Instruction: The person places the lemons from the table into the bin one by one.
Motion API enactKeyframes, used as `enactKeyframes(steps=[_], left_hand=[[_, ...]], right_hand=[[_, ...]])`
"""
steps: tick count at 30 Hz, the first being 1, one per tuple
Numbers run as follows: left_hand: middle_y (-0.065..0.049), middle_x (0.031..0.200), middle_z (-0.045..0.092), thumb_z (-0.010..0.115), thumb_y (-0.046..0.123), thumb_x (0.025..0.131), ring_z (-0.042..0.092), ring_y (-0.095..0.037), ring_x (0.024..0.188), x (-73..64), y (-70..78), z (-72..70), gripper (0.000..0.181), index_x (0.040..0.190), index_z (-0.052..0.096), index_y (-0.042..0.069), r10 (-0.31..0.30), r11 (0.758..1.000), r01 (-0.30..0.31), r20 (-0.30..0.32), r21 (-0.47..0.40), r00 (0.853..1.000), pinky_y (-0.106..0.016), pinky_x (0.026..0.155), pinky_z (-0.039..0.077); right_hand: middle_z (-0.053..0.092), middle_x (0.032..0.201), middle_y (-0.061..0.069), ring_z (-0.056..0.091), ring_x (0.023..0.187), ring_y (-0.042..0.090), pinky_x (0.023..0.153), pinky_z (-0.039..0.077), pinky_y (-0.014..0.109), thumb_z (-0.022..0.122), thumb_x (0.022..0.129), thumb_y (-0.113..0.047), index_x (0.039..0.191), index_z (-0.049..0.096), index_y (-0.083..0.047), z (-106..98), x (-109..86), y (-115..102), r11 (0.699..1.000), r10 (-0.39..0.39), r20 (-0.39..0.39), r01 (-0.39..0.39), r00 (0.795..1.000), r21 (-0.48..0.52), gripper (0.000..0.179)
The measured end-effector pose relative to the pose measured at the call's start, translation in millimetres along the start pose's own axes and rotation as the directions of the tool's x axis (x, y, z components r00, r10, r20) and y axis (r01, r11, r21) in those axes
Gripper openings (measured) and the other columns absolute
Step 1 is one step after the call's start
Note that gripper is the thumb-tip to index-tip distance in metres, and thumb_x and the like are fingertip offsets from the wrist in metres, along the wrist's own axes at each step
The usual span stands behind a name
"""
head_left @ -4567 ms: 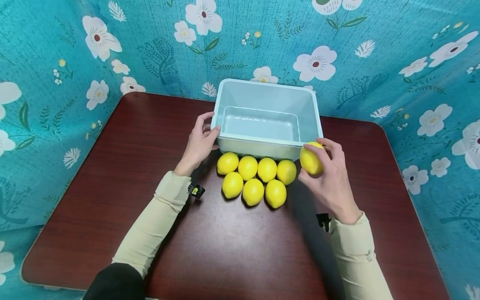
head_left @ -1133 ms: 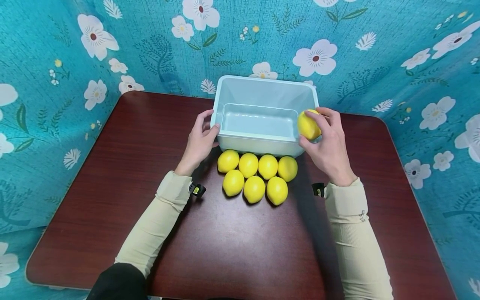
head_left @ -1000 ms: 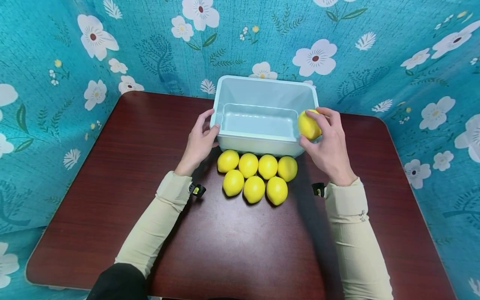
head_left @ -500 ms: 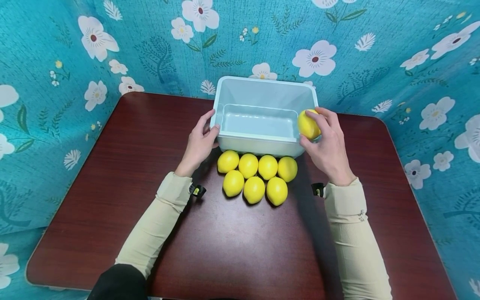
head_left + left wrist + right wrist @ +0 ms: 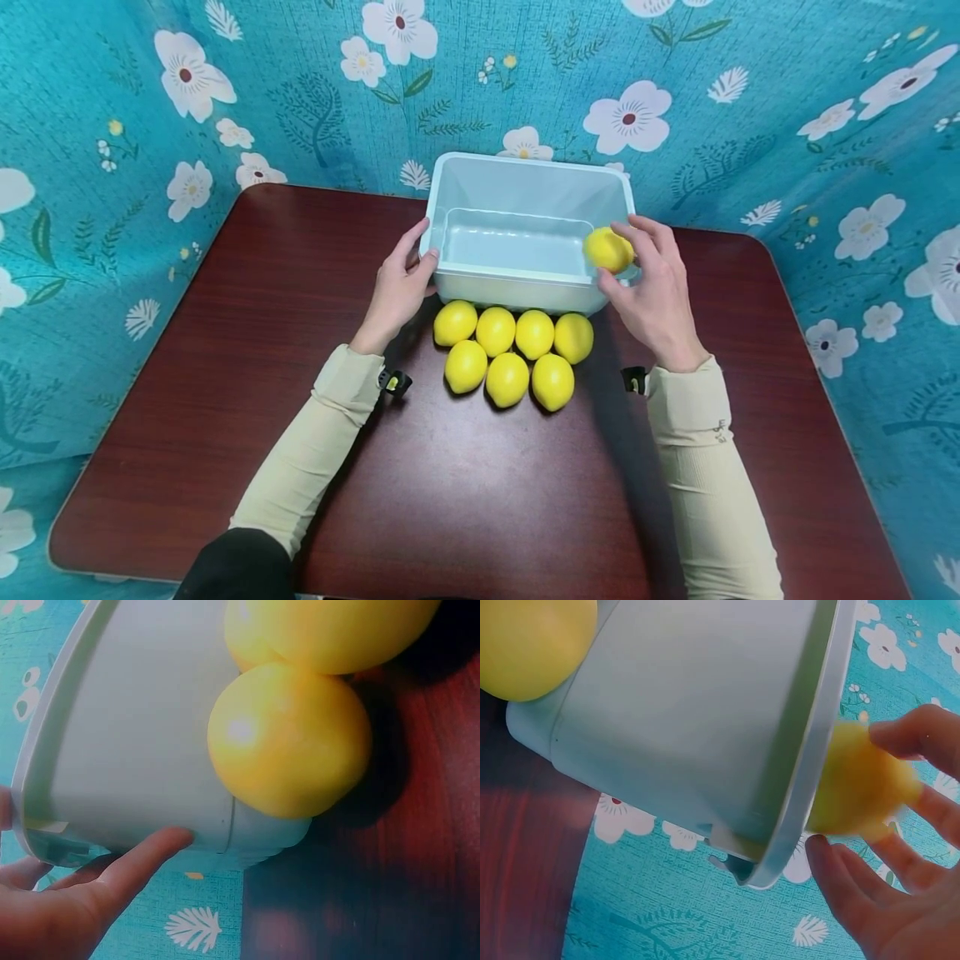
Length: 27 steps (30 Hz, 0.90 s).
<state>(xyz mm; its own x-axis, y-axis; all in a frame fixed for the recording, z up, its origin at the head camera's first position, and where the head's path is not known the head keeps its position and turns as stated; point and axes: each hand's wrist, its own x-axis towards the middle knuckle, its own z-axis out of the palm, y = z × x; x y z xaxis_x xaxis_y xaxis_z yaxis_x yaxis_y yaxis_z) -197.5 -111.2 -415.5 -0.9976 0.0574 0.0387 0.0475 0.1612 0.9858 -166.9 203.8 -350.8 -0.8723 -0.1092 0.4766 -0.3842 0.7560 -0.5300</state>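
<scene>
At the bin's right end, a yellow lemon (image 5: 608,250) hangs over the opening, blurred. My right hand (image 5: 651,292) is just beside it, fingers and thumb spread apart; in the right wrist view the blurred lemon (image 5: 862,780) slips out from between them at the rim. The light blue plastic bin (image 5: 525,283) stands at the back of the table, its visible floor bare. My left hand (image 5: 400,287) grips the bin's left end, thumb on the front corner. Several lemons (image 5: 507,380) lie in two rows against the bin's front wall.
The dark red-brown wooden table (image 5: 480,500) reaches out on both sides and toward the body. A teal flowered cloth (image 5: 315,108) hangs right behind the bin and at both sides.
The right hand carried the lemon from before the bin's front right corner up over the opening. Now its fingers have loosened and the lemon has shifted left, away from them. The left hand stays.
</scene>
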Motion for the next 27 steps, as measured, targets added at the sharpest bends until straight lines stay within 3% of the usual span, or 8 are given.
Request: enactKeyframes(steps=[18,24,27], left_hand=[[-0.011,0.151,0.041,0.049,0.029,0.101,0.053,-0.028,0.128,0.1,-0.1,0.1,0.052,0.149,0.032,0.035,-0.003,1.000,0.003,0.011,-0.012,1.000,-0.054,0.088,0.053],[-0.012,0.150,0.042,0.049,0.029,0.100,0.055,-0.025,0.126,0.2,-0.1,-0.2,0.052,0.149,0.032,0.035,-0.009,1.000,0.010,0.009,-0.017,1.000,-0.053,0.089,0.052],[-0.012,0.150,0.043,0.049,0.029,0.100,0.055,-0.026,0.125,0.6,-0.2,-0.6,0.052,0.149,0.032,0.034,-0.008,1.000,0.008,0.007,-0.018,1.000,-0.053,0.088,0.053]], right_hand=[[0.049,0.137,0.015,0.044,0.117,0.031,0.079,0.047,0.046,0.069,0.085,-0.009,0.127,0.060,-0.003,0.6,-13.4,-2.1,0.999,0.023,-0.009,-0.023,1.000,-0.030,0.043],[0.050,0.135,0.014,0.045,0.117,0.029,0.076,0.047,0.032,0.069,0.084,-0.009,0.127,0.061,-0.004,2.0,-18.9,-1.3,0.999,0.014,-0.002,-0.014,1.000,-0.037,0.043],[0.050,0.135,0.015,0.045,0.119,0.032,0.080,0.044,0.037,0.070,0.084,-0.008,0.126,0.061,-0.003,2.1,-20.5,-1.1,1.000,0.007,-0.003,-0.007,1.000,-0.028,0.043]])
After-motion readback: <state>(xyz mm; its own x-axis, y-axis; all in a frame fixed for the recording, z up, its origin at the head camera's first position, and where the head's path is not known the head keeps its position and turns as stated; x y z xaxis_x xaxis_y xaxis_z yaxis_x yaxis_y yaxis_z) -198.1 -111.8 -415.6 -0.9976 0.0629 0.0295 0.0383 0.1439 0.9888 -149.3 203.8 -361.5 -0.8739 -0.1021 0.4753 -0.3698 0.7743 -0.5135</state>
